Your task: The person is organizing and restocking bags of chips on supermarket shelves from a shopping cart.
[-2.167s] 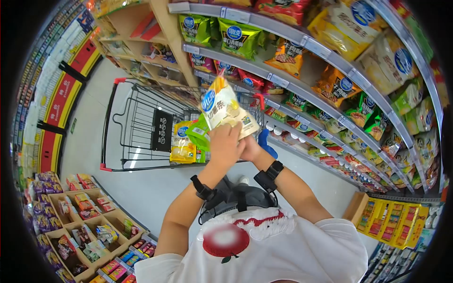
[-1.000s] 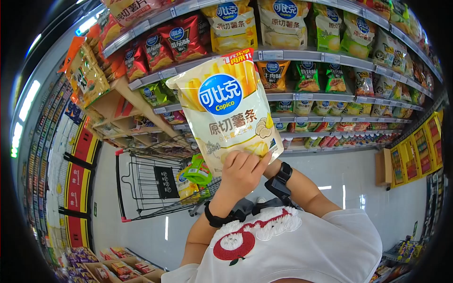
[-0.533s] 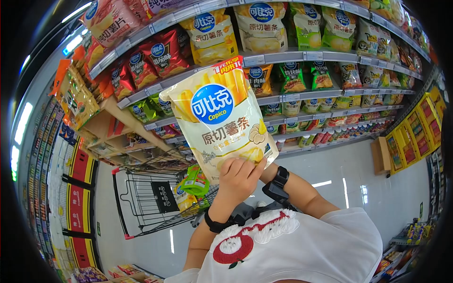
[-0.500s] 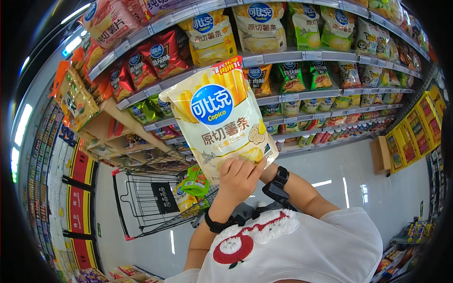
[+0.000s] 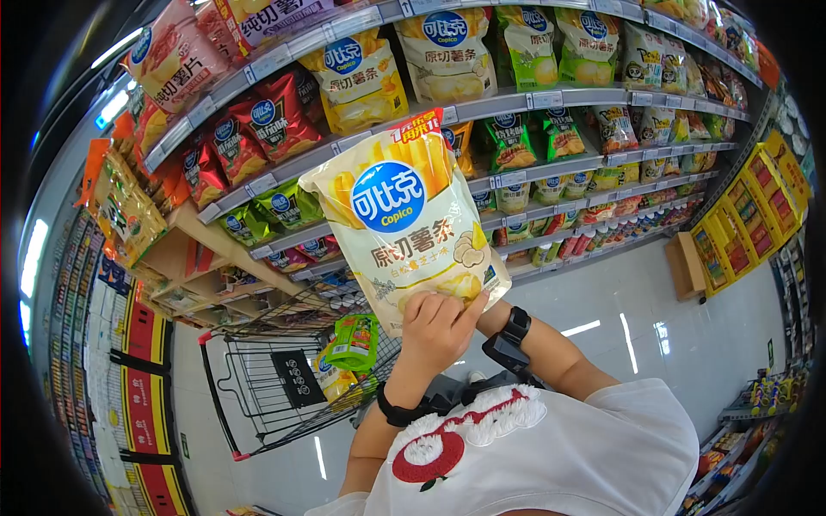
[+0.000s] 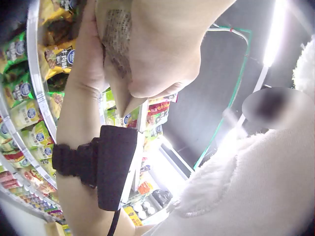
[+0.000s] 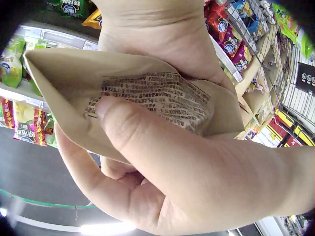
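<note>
I hold a large cream-and-yellow bag of potato fries [image 5: 400, 219] upright, its printed front facing me. My left hand [image 5: 436, 325] grips the bottom front, with fingers bent over the lower edge. My right hand is mostly behind the bag in the head view. In the right wrist view, the right hand [image 7: 162, 167] has its thumb laid along the bag's printed base [image 7: 157, 98] and its fingers curled at the back. The left hand [image 6: 165, 49] and the right hand [image 6: 88, 54] meet around the base in the left wrist view.
A wire shopping cart [image 5: 258, 378] stands at lower left, holding a green bag [image 5: 354, 342] and a yellow bag [image 5: 334, 378]. Shelves [image 5: 516, 99] packed with snack bags curve ahead. A yellow display rack [image 5: 748, 219] stands to the right, with a cardboard box [image 5: 686, 267] beside it.
The bag has come up from over the cart and turned so its front faces me. Over the last half second it stays held, while the view shifts slightly to the right.
</note>
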Motion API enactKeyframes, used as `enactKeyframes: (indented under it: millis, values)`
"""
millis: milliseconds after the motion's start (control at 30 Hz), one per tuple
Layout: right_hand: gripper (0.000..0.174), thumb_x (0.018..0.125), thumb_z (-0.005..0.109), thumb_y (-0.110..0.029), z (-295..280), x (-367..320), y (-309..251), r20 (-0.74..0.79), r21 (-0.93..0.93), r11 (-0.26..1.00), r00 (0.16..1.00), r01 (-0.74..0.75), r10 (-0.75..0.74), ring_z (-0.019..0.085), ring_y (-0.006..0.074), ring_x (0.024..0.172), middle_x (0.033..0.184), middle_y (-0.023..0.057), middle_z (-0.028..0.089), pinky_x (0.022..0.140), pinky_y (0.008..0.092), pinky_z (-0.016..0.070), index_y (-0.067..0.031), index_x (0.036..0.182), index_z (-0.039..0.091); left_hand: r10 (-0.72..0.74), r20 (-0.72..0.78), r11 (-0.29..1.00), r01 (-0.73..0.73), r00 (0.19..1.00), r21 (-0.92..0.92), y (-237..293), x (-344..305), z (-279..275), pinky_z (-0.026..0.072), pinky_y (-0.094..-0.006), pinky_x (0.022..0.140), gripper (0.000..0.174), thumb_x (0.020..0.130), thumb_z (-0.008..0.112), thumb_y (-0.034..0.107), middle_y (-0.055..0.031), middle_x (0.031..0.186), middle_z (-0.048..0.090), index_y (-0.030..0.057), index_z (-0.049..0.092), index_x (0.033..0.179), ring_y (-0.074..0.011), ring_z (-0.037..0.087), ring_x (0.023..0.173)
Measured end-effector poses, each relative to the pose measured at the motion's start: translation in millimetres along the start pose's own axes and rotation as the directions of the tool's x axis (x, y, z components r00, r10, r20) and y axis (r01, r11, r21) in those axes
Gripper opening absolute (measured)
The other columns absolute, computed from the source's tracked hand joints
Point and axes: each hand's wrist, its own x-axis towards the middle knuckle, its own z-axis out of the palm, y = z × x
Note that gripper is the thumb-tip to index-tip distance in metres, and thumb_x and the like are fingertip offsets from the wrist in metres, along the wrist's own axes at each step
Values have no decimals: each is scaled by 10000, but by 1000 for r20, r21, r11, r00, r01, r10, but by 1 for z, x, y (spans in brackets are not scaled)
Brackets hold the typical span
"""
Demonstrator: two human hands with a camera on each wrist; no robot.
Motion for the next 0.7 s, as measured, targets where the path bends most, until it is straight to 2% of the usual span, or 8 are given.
enactKeyframes:
  millis: [167,267,367,467,500,567,633,700]
  values:
    - [523,949,372,-419,8,12,-6,64,52,996,995,-74,70,421,186,1225,1360,47,416,1007,354,360,-119,1375,326,-35,4,999,35,999,-16,-1,-12,0,372,-361,783,486,603,706,115,-15,807,451,150,627,1082,-195,470,781]
    - [524,949,372,-417,19,28,-14,94,27,990,986,-138,135,419,185,1227,1362,47,413,1008,353,359,-119,1377,322,-358,-234,933,354,904,-61,0,-24,0,375,-386,862,646,615,741,130,-86,972,467,84,513,1218,-253,478,902]
    - [536,949,389,-395,47,34,-12,-9,-250,967,999,-36,35,395,179,1244,1383,54,382,1014,350,348,-116,1395,281,-497,-321,868,470,806,-163,-6,-14,-19,331,-404,965,818,636,770,169,-162,1186,422,37,356,1329,-311,437,1079]
    - [639,926,493,-275,76,28,-4,-82,-592,798,977,113,-199,351,179,1263,1390,94,339,1034,343,306,-117,1439,147,-518,-271,851,459,811,-255,-18,-22,-21,332,-418,971,807,700,735,195,-211,1278,391,-4,298,1348,-373,406,1164]
    - [642,918,502,-258,83,23,-4,-82,-698,708,970,108,-229,368,190,1244,1366,99,355,1027,346,313,-117,1438,153,-658,-206,683,459,724,-569,-24,-42,-8,358,-414,964,804,694,746,192,-218,1324,377,-5,314,1343,-343,419,1198]
    - [649,902,522,-224,101,10,-7,-65,-870,483,951,94,-302,401,210,1205,1317,110,389,1014,352,326,-117,1435,166,-661,-23,530,445,750,-722,-29,-49,-18,409,-385,928,707,773,677,180,-191,1322,398,12,308,1353,-278,447,1182]
    - [633,853,569,-157,124,0,-4,-27,-963,258,918,83,-395,451,237,1112,1193,117,410,969,359,378,-156,1408,265,-718,202,-103,186,666,-977,-30,-55,-17,402,-426,971,622,874,555,334,-161,1341,402,58,300,1370,-278,435,1207]
    - [621,827,597,-135,143,-5,7,37,-979,162,895,121,-444,461,236,1085,1157,118,398,946,359,403,-175,1384,327,-691,317,-411,8,650,-912,-30,-56,-31,390,-434,981,627,875,529,368,-155,1350,394,67,295,1374,-284,425,1216]
